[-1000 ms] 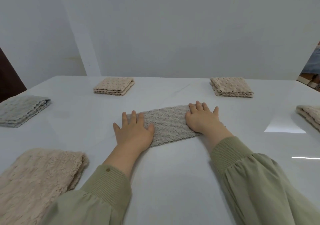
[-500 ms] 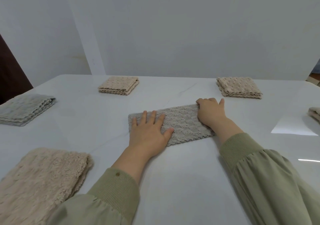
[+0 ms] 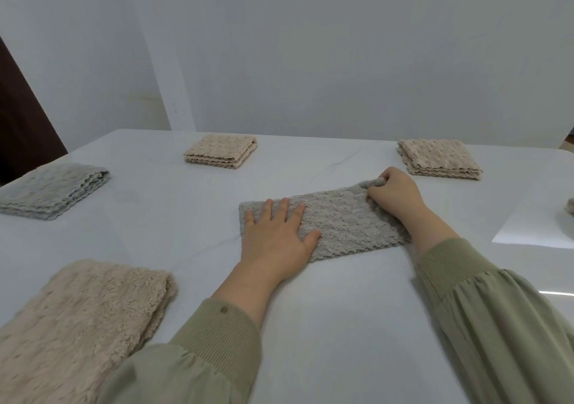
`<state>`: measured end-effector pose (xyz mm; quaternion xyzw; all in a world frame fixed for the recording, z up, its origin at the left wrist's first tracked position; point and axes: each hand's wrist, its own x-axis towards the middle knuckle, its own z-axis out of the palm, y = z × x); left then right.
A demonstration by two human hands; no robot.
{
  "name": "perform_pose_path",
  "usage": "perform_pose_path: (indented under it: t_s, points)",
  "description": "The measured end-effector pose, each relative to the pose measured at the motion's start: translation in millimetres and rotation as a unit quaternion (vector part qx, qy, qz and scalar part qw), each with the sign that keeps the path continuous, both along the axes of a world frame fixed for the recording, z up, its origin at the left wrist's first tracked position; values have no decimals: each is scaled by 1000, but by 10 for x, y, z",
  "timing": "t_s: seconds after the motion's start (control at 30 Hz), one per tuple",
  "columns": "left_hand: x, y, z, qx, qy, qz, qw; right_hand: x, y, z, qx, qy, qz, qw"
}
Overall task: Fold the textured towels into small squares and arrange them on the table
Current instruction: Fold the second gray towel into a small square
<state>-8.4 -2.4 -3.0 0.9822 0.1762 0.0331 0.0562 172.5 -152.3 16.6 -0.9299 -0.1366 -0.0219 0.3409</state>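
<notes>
One long greyish towel (image 3: 341, 222), folded into a narrow strip with a bumpy waffle texture and a scalloped near edge, lies across the middle of the white table (image 3: 186, 217). My left hand (image 3: 276, 239) presses flat on its left end, fingers straight and spread. My right hand (image 3: 397, 195) pinches its right end, fingers curled round the lifted far corner. Well left of the towel sits a folded grey square (image 3: 52, 192).

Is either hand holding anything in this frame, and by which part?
The right hand grips the grey towel by its far right corner. The left hand lies flat on the towel's left end, gripping nothing.
</notes>
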Motion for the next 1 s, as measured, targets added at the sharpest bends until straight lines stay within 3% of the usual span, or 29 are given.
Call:
perform_pose_path:
  t_s: [0.1,0.2,0.33,0.43,0.5,0.57,0.63,0.83,1.0]
  points:
    - [14,12,-9,-1,-2,4,1000,-60,56,106,105,-31,14,994]
    - [9,0,-15,-6,-24,9,1000,-192,157,245,137,-66,48,987]
    - [8,-6,18,-66,-136,14,988,-537,325,486,156,-89,153,972]
    - [-20,-4,117,-303,-296,31,905,-817,400,653,135,-88,243,956]
    - [-66,-44,195,-427,-332,26,841,-954,411,744,122,-99,282,947]
    - [-117,-102,287,-481,-340,-5,808,-1049,399,819,110,-108,305,940]
    - [-139,-121,343,-488,-355,-39,796,-1121,367,886,106,-107,315,937]
    - [-211,-101,416,-468,-363,-43,805,-1207,245,987,84,-148,298,939]
    - [-365,-122,559,-474,-355,-96,800,-1282,170,1018,87,-128,301,941]
